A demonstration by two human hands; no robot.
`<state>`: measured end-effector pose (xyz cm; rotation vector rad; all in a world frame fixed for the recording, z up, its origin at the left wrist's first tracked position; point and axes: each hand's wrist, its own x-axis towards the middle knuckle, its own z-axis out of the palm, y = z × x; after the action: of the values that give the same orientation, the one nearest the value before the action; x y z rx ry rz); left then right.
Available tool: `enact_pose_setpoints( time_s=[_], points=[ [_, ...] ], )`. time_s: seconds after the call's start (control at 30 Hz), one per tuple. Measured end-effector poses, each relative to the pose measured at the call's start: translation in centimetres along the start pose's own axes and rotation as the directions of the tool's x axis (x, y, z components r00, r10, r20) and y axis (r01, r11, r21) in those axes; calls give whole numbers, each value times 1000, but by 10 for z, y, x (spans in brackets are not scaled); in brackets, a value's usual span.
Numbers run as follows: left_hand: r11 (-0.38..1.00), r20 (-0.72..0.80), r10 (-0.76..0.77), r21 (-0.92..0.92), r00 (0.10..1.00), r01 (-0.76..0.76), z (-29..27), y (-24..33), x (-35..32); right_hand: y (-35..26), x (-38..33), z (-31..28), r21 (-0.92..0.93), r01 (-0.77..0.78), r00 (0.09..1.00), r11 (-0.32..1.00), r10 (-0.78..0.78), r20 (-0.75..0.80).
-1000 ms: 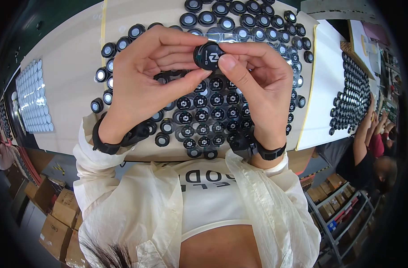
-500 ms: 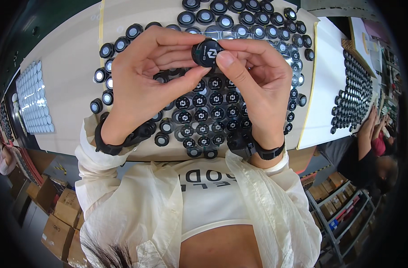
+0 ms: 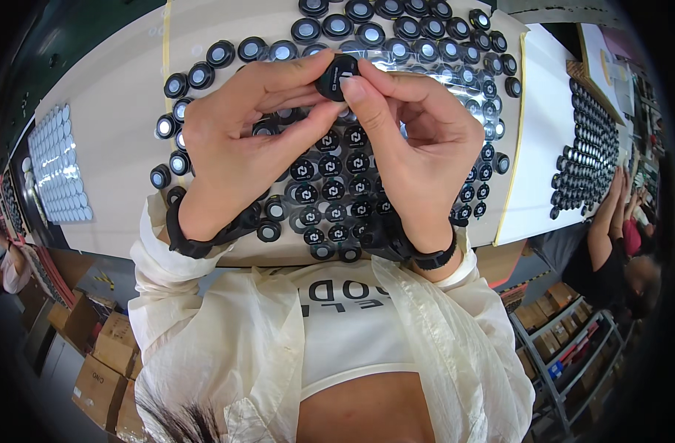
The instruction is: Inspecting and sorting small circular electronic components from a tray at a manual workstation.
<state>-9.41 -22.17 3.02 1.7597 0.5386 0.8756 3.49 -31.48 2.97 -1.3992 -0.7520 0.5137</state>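
Observation:
Between my hands, near the table's far half, is a black round disc (image 3: 333, 80) with a white mark, its face partly covered by my right thumb. My left hand (image 3: 234, 129) pinches its left side between thumb and fingertips. From the other side my right hand (image 3: 418, 129) grips it, index finger at the upper edge and thumb pressed on the face. Below them lies a clear sheet with rows of black round labels (image 3: 331, 190) carrying white marks. Black round pieces with pale centres (image 3: 221, 55) surround the sheet, and my hands hide some of them.
A sheet of pale round pieces (image 3: 59, 166) lies at the table's left. At right, a white surface (image 3: 538, 133) bears many dark pieces (image 3: 590, 159), with another person's arm (image 3: 607, 214) beside it. Cardboard boxes (image 3: 101, 387) stand lower left, a metal rack (image 3: 551, 369) lower right.
The disc has shifted slightly up and left and turned a little. My right thumb has slid onto its face, covering more of the white mark. Both hands keep their grip.

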Motion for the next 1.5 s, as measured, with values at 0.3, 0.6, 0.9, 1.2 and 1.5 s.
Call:
enact_pose_setpoints(
  time_s=[0.3, 0.6, 0.9, 1.2, 1.5],
  points=[
    [996, 41, -19, -86, 999, 22, -2, -10, 4, -4, 8, -5, -283, 249, 968, 926, -227, 110],
    [932, 303, -6, -343, 953, 115, -18, -2, 33, -10, 12, -11, 55, 65, 993, 996, -71, 97],
    [826, 464, -128, -439, 876, 353, -23, 10, 34, -19, 3, -20, 221, -114, 971, 969, 62, 229],
    [835, 439, -76, -462, 895, 298, -27, 6, 30, -14, 1, -18, 267, -66, 974, 961, 5, 225],
    [836, 462, -226, -360, 858, 414, -31, -2, 48, -15, 9, -13, 182, -211, 963, 960, 172, 207]
  ],
)
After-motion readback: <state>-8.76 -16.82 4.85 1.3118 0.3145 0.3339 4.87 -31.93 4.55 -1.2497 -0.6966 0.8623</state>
